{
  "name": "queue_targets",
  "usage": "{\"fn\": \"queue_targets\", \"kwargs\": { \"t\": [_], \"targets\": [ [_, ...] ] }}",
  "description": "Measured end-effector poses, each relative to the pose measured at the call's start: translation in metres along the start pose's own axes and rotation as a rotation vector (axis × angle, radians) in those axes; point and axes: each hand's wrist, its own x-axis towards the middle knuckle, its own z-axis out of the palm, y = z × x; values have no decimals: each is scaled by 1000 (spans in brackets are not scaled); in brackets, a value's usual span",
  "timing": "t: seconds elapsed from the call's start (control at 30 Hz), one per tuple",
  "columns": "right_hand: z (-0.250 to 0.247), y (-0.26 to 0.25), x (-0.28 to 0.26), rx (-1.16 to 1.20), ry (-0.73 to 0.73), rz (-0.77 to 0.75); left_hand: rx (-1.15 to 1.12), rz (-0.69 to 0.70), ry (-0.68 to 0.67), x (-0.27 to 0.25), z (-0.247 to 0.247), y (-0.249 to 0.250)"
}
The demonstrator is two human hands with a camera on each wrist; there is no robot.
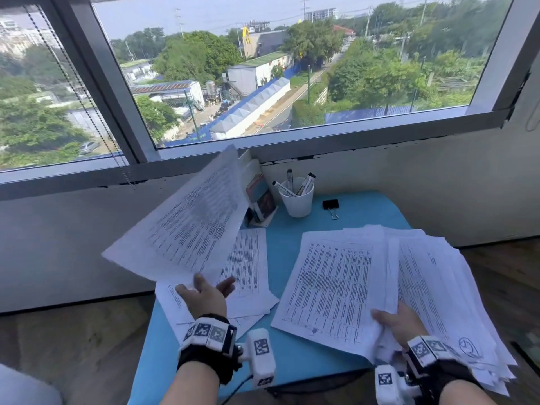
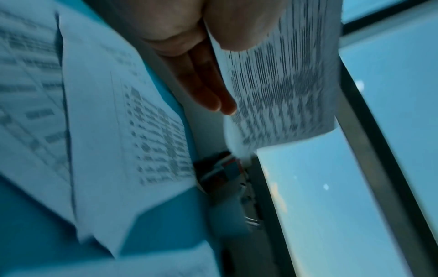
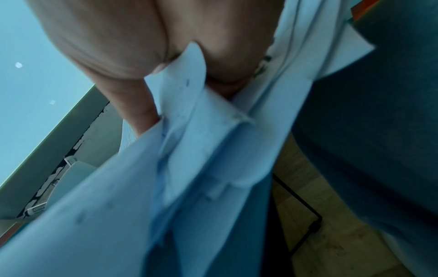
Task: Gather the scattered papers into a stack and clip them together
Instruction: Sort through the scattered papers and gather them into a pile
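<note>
My left hand (image 1: 209, 285) pinches the lower corner of a printed sheet (image 1: 187, 217) and holds it tilted up over the left of the blue table (image 1: 289, 235). The left wrist view shows that sheet (image 2: 284, 84) between thumb and straight fingers (image 2: 208, 90). Two or three more sheets (image 1: 248, 267) lie flat under that hand. At the table's right, my right hand (image 1: 390, 318) grips the near edge of a loose, uneven stack of papers (image 1: 336, 285); thumb and fingers clamp several edges (image 3: 201, 131). A black binder clip (image 1: 330, 204) lies at the back of the table.
A white cup of markers (image 1: 296, 200) stands at the back middle, beside a small stand of books (image 1: 261, 200). The table sits against a wall under a wide window. The stack overhangs the table's right edge above a wooden floor (image 1: 502, 276).
</note>
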Motion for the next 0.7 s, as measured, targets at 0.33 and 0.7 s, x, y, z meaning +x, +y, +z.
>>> {"fn": "queue_targets", "kwargs": {
  "t": [0.33, 0.7],
  "targets": [
    [2, -4, -12, -49, 10, -69, 358, -441, -328, -106, 50, -102],
    [14, -25, -43, -19, -15, -181, 872, -454, -692, -140, 60, -126]
  ]
}}
